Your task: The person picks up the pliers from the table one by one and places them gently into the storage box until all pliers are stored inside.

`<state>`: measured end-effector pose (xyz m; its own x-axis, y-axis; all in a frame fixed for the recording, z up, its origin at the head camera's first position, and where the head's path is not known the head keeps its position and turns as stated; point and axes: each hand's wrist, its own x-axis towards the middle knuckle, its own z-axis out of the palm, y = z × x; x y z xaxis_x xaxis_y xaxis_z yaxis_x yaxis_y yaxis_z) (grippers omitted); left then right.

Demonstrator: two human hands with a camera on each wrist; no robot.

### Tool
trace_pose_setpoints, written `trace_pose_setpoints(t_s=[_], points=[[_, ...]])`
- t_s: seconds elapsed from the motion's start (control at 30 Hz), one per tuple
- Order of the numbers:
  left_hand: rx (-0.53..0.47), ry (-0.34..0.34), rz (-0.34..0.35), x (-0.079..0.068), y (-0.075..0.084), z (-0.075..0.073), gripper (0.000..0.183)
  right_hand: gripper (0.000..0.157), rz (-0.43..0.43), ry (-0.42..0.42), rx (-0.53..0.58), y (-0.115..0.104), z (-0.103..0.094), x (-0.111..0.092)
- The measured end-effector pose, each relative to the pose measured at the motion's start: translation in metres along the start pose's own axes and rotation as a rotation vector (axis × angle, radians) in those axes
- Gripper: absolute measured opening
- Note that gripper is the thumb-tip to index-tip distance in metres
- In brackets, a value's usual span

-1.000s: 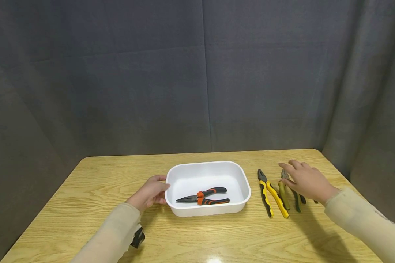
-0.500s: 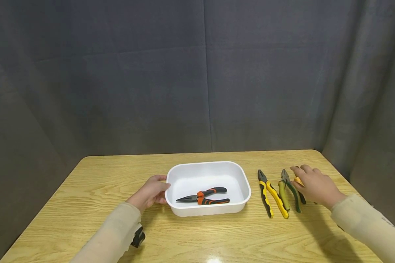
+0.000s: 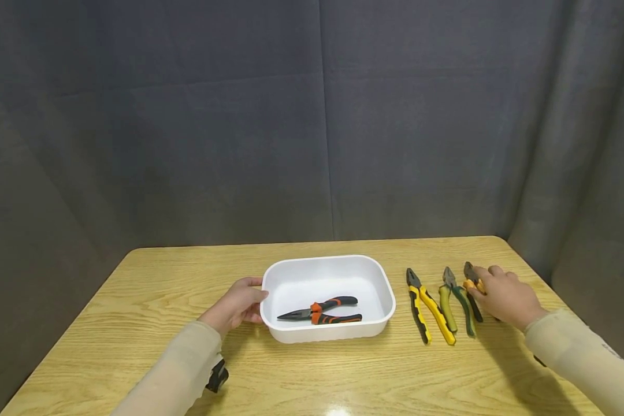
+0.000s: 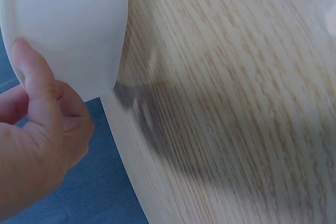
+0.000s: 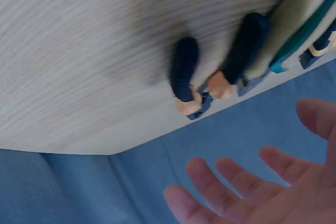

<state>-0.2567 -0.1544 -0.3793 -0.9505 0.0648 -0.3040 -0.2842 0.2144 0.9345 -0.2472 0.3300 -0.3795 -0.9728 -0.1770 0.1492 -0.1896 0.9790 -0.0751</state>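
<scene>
Currently, left hand [image 3: 239, 303]: at 9 o'clock on the tray [image 3: 301, 286], pinching its wall, thumb at the rim.
Right hand [image 3: 507, 294]: well out at 3 o'clock from the tray, over the orange pliers [image 3: 469, 284], fingers spread apart; whether they touch the handles, I cannot tell.
Tray: white, flat on the table [image 3: 109, 323], opening upward.
Black pliers [image 3: 318, 312]: lying in the tray, nose to 9 o'clock, handles, black with orange, spread toward 3 o'clock.
Orange pliers: on the table, farthest of three toward 3 o'clock, head near 12, partly hidden by the right hand.
Green pliers [image 3: 451, 282]: just beside the orange pliers at 9 o'clock, one handle olive, one dark green.
Yellow pliers [image 3: 418, 283]: nearest the tray at 3 o'clock, head toward 11, handles apart.
Sleeves: pale, on both arms.
Curtain [image 3: 229, 144]: dark, beyond the table at 12 o'clock.
</scene>
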Motion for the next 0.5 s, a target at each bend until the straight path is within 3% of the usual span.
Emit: trace_pose_setpoints(t_s=[0.23,0.5], points=[[-0.002,0.000,0.001,0.000,0.000,0.000,0.045,0.052,0.068,-0.023,0.016,0.008,0.006,0.001],[-0.001,0.003,-0.006,0.000,0.000,0.001,0.045,0.068,0.135,-0.188,0.149,0.020,0.012,0.010]])
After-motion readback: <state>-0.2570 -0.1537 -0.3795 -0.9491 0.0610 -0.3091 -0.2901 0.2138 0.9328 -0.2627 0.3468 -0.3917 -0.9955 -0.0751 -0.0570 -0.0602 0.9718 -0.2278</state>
